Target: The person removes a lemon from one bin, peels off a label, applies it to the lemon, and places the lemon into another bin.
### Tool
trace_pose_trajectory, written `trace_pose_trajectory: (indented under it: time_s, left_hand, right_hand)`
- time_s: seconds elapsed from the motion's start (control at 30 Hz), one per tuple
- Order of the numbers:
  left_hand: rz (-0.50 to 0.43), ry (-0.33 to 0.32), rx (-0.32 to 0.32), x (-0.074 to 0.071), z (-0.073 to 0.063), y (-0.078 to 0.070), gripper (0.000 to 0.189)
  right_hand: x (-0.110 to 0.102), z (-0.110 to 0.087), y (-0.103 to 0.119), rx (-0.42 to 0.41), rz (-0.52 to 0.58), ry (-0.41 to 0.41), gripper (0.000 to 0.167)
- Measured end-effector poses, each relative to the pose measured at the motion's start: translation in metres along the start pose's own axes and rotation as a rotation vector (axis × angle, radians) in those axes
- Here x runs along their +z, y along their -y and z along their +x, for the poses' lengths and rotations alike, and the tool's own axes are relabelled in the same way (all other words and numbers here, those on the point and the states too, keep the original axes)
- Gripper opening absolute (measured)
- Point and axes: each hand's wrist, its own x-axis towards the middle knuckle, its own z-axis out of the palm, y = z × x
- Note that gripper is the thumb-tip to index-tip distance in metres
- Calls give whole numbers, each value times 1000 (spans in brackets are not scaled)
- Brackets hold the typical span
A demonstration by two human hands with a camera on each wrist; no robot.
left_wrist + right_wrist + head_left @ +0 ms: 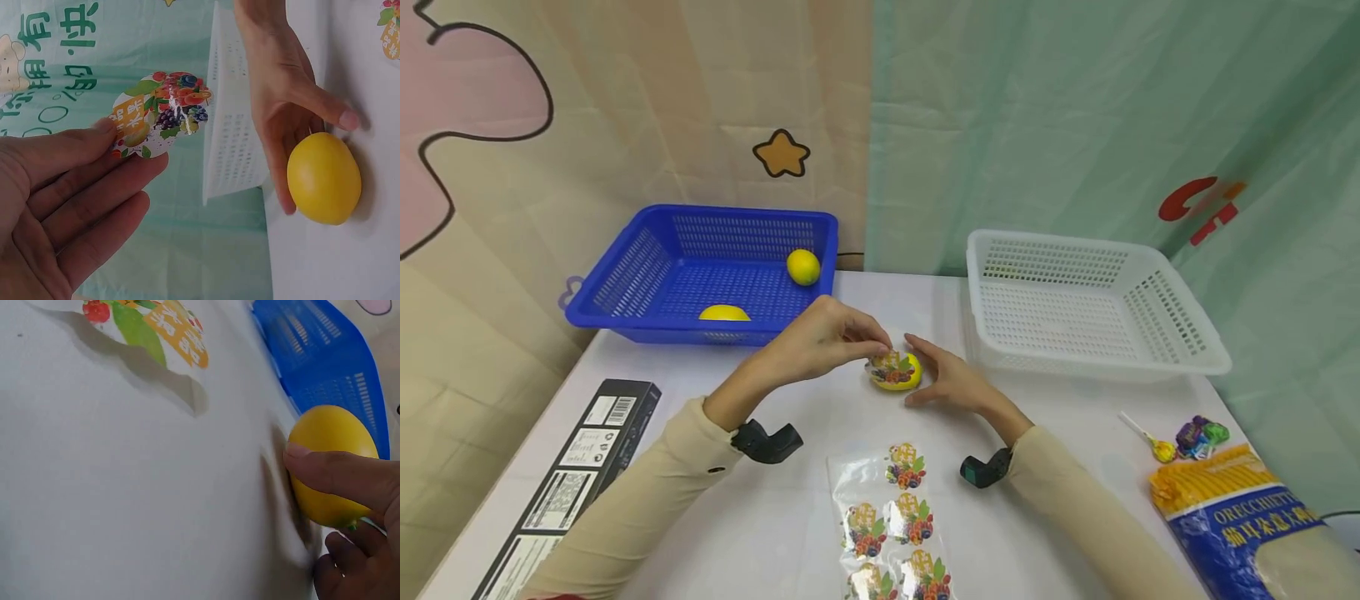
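Note:
My left hand (831, 342) pinches a round fruit sticker (164, 114) by its edge between thumb and fingers. The sticker is printed with berries, leaves and an orange label. In the head view it hangs just over a yellow lemon (910, 379) on the white table, hiding part of it. Around the lemon's right side, my right hand (955, 383) has its fingers and thumb spread. In the left wrist view the thumb stands apart from the lemon (325, 178), with the fingers behind it. Whether those fingers touch the lemon is hard to see.
A blue basket (700, 332) holding two lemons stands at the back left, a white basket (1097, 362) at the back right. In front lies a sticker sheet (868, 475). A black box (580, 467) is at left; a lollipop (1163, 451), wrapped candies (1198, 435) and a pasta bag (1247, 517) at right.

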Motion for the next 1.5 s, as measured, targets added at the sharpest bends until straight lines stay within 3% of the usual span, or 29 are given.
trace_pose_trajectory:
  time_s: [0.1, 0.2, 0.43, 0.57, 0.8, 1.0, 1.13, 1.3, 1.5]
  left_hand:
    - [-2, 2, -2, 1, -1, 0, 7]
    - [-10, 10, -2, 3, -1, 2, 7]
    - [-2, 23, 2, 4, -1, 5, 8]
    - [-3, 20, 2, 6, -1, 6, 7]
    - [0, 32, 1, 11, -2, 8, 7]
    - [8, 37, -5, 14, -2, 9, 8]
    - [89, 26, 8, 14, -2, 7, 7]
    - [287, 14, 47, 17, -2, 3, 6]
    - [396, -9, 23, 19, 0, 1, 5]
  right_hand:
    - [9, 6, 5, -77, 26, 44, 81]
    - [16, 4, 12, -125, 45, 36, 69]
    - [14, -11, 38, -208, 193, 18, 68]
    - [12, -18, 44, -196, 292, 38, 66]
    - [13, -26, 48, -167, 322, 87, 71]
    - [16, -29, 49, -170, 332, 72, 58]
    - [18, -29, 51, -185, 332, 56, 58]
    - [21, -31, 53, -186, 333, 30, 59]
    - [23, -33, 56, -165, 352, 31, 61]
